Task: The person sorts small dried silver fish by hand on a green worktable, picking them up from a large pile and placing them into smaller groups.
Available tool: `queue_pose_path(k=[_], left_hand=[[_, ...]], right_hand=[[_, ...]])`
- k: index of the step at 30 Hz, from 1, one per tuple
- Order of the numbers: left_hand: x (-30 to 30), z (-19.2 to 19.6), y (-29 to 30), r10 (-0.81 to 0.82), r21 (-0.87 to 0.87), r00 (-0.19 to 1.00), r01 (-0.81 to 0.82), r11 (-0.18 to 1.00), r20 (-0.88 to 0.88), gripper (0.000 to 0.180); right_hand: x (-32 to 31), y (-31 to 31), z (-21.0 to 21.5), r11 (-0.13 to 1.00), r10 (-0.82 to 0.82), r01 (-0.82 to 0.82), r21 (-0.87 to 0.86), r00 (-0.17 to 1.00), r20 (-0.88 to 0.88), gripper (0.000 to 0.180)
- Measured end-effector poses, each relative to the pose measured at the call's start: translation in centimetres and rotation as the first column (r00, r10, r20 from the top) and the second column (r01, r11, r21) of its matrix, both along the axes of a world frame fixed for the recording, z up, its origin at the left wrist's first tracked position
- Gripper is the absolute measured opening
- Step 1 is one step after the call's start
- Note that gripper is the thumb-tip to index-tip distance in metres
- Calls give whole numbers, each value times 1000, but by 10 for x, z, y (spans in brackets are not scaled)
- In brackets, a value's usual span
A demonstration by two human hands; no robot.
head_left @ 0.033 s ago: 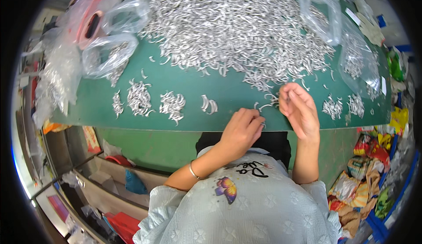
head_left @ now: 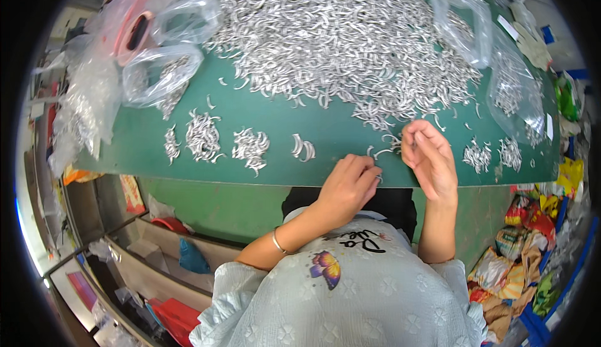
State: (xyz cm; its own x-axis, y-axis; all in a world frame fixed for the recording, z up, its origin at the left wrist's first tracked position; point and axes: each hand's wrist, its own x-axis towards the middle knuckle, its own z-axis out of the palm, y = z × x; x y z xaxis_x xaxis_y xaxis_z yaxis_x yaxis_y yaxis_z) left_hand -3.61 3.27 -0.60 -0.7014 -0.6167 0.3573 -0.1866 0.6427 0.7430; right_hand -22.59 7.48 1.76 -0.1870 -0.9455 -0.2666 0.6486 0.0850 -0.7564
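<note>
Small silvery curved metal pieces form a big heap on the green table. My left hand is at the table's front edge, fingers bent down and closed, with a bit of a curved metal piece showing at the fingertips. To its right, my right hand is held with the palm turned inward and fingers curled toward the thumb; whatever they pinch is too small to make out. A few loose curved pieces lie between the hands. Left of my left hand is a small group of pieces.
Sorted piles of pieces lie along the front left, with two small piles at the right. Clear plastic bags with pieces stand at both sides of the heap. Open drawers are below left; colourful packages fill the lower right.
The whole view has shifted slightly, so the table's contents appear a little to the right. Both hands keep nearly the same pose and place.
</note>
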Motion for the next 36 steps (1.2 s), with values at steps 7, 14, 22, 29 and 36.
queue_pose_path(k=[7,14,22,29,36], left_hand=[[4,1,-1,49,-5,999,-49,999,-22,29],[53,22,-33,490,-153,871,-478,865,48,28],[88,9,-41,721,-350,655,-636,687,225,25],[57,37,-11,345,445,936,-282,850,-66,23],[31,2,-2,542,645,736,651,-400,-406,44]], right_hand=[[12,-1,0,996,86,-81,45,990,-115,11],[13,-2,3,993,110,-105,49,988,-107,13],[16,-5,-2,990,139,-138,31,989,-42,15],[35,-1,10,986,133,-153,-67,960,-246,9],[58,-3,28,815,14,-556,-165,304,-953,13]])
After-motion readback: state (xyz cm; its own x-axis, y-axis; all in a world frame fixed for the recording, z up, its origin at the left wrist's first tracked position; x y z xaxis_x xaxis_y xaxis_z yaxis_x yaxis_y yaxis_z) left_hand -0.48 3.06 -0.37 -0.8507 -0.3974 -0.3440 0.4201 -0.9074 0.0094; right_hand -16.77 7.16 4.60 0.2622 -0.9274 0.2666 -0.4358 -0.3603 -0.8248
